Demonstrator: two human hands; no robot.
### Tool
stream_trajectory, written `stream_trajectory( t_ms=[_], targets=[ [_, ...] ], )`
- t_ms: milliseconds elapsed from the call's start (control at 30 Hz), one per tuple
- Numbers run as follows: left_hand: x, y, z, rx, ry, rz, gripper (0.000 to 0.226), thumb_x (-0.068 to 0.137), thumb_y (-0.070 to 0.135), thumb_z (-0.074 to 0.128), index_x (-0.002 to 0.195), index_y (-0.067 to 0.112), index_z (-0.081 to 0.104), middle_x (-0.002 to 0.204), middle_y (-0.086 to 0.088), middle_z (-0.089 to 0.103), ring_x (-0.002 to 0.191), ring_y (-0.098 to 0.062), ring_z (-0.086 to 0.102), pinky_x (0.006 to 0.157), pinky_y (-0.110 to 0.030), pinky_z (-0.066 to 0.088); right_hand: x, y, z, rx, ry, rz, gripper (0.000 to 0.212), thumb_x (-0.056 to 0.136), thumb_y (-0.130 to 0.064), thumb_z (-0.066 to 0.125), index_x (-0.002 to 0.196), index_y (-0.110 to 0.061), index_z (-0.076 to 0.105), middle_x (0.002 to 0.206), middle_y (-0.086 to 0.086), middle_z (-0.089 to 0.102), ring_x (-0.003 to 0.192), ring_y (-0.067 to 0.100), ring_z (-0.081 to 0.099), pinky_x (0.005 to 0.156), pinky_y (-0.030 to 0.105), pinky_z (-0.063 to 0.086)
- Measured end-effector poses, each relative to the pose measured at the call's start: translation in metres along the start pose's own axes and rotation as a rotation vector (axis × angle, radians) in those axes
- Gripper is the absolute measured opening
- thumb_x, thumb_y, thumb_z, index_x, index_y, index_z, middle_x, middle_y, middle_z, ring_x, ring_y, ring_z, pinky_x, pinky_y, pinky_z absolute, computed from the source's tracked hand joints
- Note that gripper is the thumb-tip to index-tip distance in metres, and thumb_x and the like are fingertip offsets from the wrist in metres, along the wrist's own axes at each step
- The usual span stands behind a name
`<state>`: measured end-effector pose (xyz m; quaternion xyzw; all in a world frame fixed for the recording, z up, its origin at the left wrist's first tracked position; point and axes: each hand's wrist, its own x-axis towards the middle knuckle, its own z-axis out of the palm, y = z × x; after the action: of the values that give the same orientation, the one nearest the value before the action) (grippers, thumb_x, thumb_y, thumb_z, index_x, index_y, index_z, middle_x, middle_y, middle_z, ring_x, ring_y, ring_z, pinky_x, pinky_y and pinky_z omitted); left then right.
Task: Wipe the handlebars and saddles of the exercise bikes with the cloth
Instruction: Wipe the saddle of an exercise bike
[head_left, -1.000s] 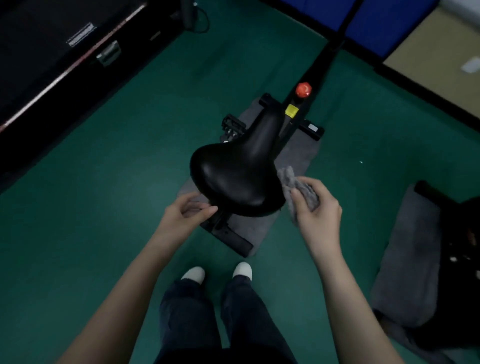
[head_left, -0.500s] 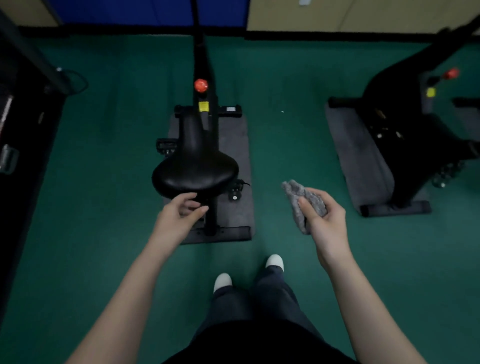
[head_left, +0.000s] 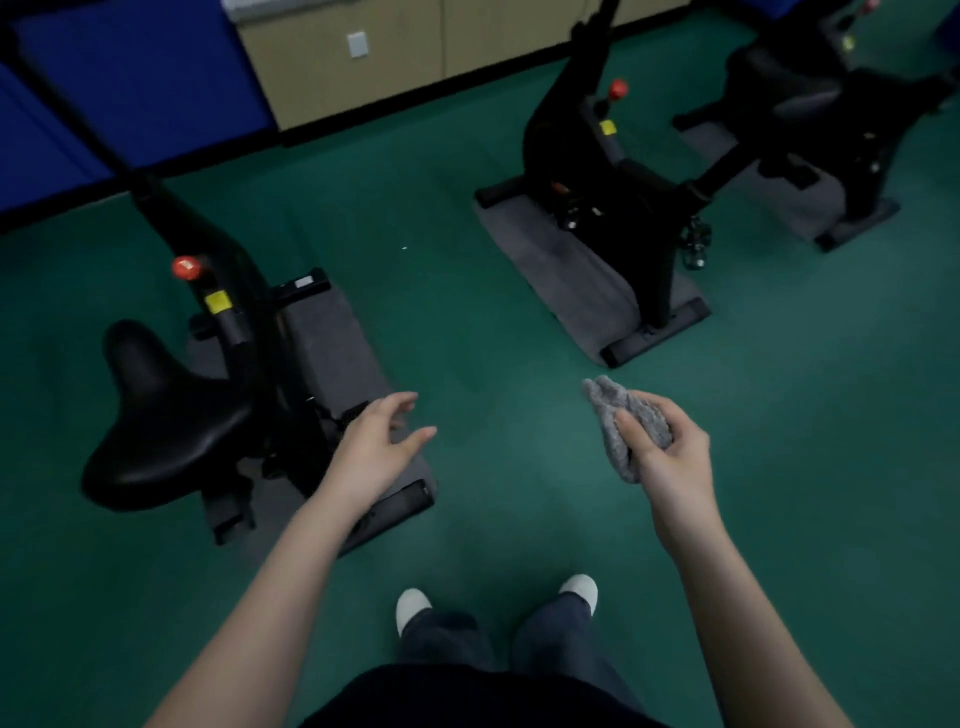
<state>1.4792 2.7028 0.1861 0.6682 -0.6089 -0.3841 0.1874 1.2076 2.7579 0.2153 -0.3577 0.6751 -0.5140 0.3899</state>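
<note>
Right hand (head_left: 670, 457): closed around a bunched grey cloth (head_left: 621, 421) — one end of it sticks up and left past the fingers; the hand is held in the air over bare green floor (head_left: 519, 338), touching no bike.
Left hand (head_left: 376, 447): loosely open, fingers spread and slightly curled, nothing gripped; it is seen above the rear end of the near bike's mat.
Near bike (head_left: 244, 312): placed at the left on a grey mat (head_left: 332, 343); its black saddle (head_left: 161, 431) is well left of the left hand and untouched, with a red knob (head_left: 186, 267) and a yellow label on the frame ahead of it.
Second bike (head_left: 597, 176): set on its own grey mat beyond the cloth, well apart from both hands.
Third bike (head_left: 831, 114): seen at the top right corner — partly cut off.
Person: white shoes (head_left: 413, 605) are seen on the floor at the bottom edge.
</note>
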Motion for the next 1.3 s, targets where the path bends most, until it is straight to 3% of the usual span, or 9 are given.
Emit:
stream_trajectory(
  t_ms=[200, 467, 667, 933, 1300],
  targets=[
    [0.015, 0.106, 0.107, 0.314, -0.105, 0.208, 0.055, 0.09, 0.042, 0.06, 0.139, 0.025, 0.044, 0.137, 0.006, 0.051, 0.131, -0.018, 0.041, 0.109, -0.037, 0.027, 0.034, 0.008, -0.124, 0.033, 0.163, -0.01, 0.019, 0.087, -0.012, 0.067, 0.087, -0.031, 0.066, 0.089, -0.011, 0.07, 0.081, 0.003, 0.066, 0.071, 0.018, 0.05],
    [0.025, 0.214, 0.214, 0.504, -0.168, 0.401, 0.054, 0.092, 0.048, 0.053, 0.14, 0.028, 0.04, 0.139, 0.007, 0.049, 0.133, -0.014, 0.032, 0.104, -0.033, 0.015, 0.069, 0.02, -0.253, -0.002, 0.291, -0.014, 0.018, 0.087, -0.014, 0.067, 0.087, -0.032, 0.066, 0.09, -0.01, 0.071, 0.088, 0.012, 0.067, 0.083, 0.031, 0.052],
    [0.052, 0.273, 0.258, 0.611, -0.23, 0.495, 0.055, 0.092, 0.049, 0.051, 0.141, 0.027, 0.039, 0.141, 0.005, 0.047, 0.134, -0.016, 0.033, 0.106, -0.036, 0.02, 0.091, 0.027, -0.308, -0.013, 0.396, 0.001, 0.019, 0.087, -0.015, 0.066, 0.086, -0.034, 0.066, 0.088, -0.014, 0.071, 0.088, 0.008, 0.067, 0.081, 0.03, 0.051],
    [0.12, 0.337, 0.323, 0.65, -0.309, 0.553, 0.055, 0.093, 0.049, 0.05, 0.142, 0.027, 0.038, 0.142, 0.006, 0.046, 0.134, -0.016, 0.033, 0.106, -0.036, 0.02, 0.164, 0.029, -0.354, -0.049, 0.47, 0.054, 0.017, 0.086, -0.013, 0.067, 0.087, -0.03, 0.067, 0.089, -0.008, 0.071, 0.089, 0.017, 0.067, 0.087, 0.045, 0.054],
    [0.273, 0.437, 0.39, 0.562, -0.295, 0.514, 0.056, 0.092, 0.049, 0.052, 0.141, 0.025, 0.04, 0.143, 0.005, 0.046, 0.133, -0.019, 0.036, 0.107, -0.038, 0.024, 0.348, -0.002, -0.394, -0.137, 0.426, 0.067, 0.016, 0.086, -0.012, 0.067, 0.089, -0.028, 0.067, 0.089, -0.011, 0.072, 0.089, 0.007, 0.067, 0.085, 0.033, 0.053]
  ],
)
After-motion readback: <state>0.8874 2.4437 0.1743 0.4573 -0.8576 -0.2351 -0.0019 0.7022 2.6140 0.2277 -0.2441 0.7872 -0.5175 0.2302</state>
